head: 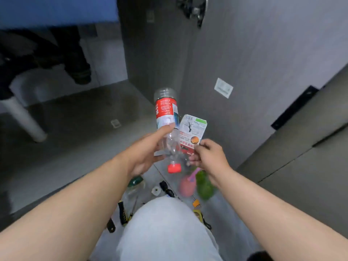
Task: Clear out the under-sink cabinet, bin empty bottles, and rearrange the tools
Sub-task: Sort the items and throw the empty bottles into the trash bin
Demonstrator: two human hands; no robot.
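One bottle (165, 110), cap down, beside carton (194, 129)

Print blurred, unreadable: bottle (166, 117) label, carton (192, 131).

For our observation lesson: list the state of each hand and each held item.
Clear plastic bottle with red label: capped, looks empty, cap end down.
Red-and-white cardboard carton: held aloft.
Left hand: grips the bottle.
Right hand: pinches the carton.
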